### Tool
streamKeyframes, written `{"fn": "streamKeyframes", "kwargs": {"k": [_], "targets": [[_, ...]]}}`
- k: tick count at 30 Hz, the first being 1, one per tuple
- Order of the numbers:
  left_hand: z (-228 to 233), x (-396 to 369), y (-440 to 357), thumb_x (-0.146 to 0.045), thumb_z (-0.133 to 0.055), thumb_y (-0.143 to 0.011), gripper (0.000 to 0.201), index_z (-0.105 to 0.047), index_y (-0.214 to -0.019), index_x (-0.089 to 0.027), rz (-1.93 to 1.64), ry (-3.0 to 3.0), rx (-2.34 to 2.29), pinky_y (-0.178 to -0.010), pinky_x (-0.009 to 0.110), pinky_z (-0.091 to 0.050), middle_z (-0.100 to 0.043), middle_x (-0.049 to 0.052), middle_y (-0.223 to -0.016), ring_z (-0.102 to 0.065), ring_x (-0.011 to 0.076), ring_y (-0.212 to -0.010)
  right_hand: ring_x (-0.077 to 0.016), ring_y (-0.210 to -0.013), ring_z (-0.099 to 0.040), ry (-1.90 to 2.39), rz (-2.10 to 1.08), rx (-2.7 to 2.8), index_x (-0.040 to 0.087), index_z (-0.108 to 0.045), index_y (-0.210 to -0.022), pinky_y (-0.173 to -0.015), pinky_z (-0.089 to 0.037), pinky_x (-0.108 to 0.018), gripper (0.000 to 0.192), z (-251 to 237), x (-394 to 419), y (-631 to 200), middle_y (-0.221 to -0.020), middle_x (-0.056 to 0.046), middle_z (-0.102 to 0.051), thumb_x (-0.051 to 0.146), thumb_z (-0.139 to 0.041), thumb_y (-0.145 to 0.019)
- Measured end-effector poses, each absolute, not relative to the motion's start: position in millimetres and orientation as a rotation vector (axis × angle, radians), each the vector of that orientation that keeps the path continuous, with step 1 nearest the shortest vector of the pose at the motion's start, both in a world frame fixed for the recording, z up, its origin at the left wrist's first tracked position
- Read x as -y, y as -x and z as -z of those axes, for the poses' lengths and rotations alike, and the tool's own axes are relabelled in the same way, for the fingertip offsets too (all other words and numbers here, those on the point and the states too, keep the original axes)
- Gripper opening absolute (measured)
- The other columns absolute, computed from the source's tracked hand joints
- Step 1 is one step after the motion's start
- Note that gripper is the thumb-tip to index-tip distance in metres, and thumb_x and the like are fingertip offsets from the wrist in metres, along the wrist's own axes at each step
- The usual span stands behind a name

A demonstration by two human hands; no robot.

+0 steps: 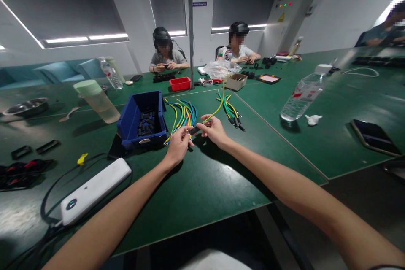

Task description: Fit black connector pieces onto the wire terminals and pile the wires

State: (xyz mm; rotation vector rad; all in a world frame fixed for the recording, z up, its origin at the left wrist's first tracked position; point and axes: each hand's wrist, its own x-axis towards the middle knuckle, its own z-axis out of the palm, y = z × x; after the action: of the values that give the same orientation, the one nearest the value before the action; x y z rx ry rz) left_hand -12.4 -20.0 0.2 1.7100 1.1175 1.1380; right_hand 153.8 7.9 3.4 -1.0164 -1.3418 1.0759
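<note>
In front of me, my left hand [179, 147] pinches one end of a small black sleeve [195, 130]. My right hand [215, 131] grips a yellow wire [218, 107] where it meets the sleeve, and the wire's free length sticks up and away. Just beyond my left hand lies a bundle of blue, green and yellow wires [182, 112]. Past my right hand, several green and yellow wires with black sleeved ends [232, 116] rest on the table. A blue bin [126, 128] holding black sleeves [147, 124] stands left of my hands.
A white power bank [96, 190] with cables lies at left, near a cloudy bottle [98, 103]. To the right are a clear water bottle [302, 95], crumpled tissue [314, 120] and a phone [376, 136]. Co-workers sit beyond a red tray [179, 85] and a beige box [236, 83].
</note>
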Motion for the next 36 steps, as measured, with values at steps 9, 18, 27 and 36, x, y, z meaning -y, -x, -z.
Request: {"fn": "streamKeyframes", "kwargs": {"k": [9,18,27,36], "targets": [[2.2,18.9,12.9,-0.03,-0.044,-0.086,0.034,-0.057,-0.113,-0.015,-1.114,-1.735,-1.097,-0.048,0.02,-0.04,-0.061,0.0,-0.062,-0.059,0.0117,-0.052,-0.009,-0.041,-0.051,1.0,-1.082,1.297,0.019,-0.044,-0.107,-0.042,-0.041,-0.021,0.049,-0.9,-7.3,-153.4,-0.056,0.01,-0.051,0.039,-0.068,-0.069],[-0.9,20.1,10.9,-0.031,-0.047,-0.085,0.033,-0.058,-0.112,-0.015,-1.122,-1.695,-1.097,-0.048,0.019,-0.04,-0.059,-0.002,-0.057,-0.058,0.0114,-0.05,-0.0087,-0.041,-0.051,1.007,-1.033,1.286,0.019,-0.044,-0.109,-0.042,-0.04,-0.02,0.052,-2.4,-4.8,-152.4,-0.057,0.009,-0.052,0.04,-0.069,-0.069],[-3.5,21.9,10.6,-0.03,-0.049,-0.084,0.032,-0.058,-0.11,-0.014,-1.119,-1.706,-1.094,-0.049,0.02,-0.041,-0.061,-0.001,-0.059,-0.06,0.0119,-0.051,-0.0086,-0.041,-0.05,1.012,-1.04,1.28,0.018,-0.044,-0.116,-0.04,-0.04,-0.02,0.055,-0.7,-6.0,-151.2,-0.056,0.009,-0.051,0.039,-0.067,-0.071],[-4.6,21.8,9.3,-0.032,-0.05,-0.083,0.032,-0.061,-0.106,-0.013,-1.174,-1.643,-1.111,-0.045,0.019,-0.04,-0.059,-0.001,-0.054,-0.057,0.0111,-0.047,-0.0091,-0.042,-0.052,0.991,-1.049,1.306,0.018,-0.044,-0.117,-0.042,-0.042,-0.021,0.054,-2.0,-4.8,-150.7,-0.058,0.008,-0.054,0.039,-0.065,-0.072]]}}
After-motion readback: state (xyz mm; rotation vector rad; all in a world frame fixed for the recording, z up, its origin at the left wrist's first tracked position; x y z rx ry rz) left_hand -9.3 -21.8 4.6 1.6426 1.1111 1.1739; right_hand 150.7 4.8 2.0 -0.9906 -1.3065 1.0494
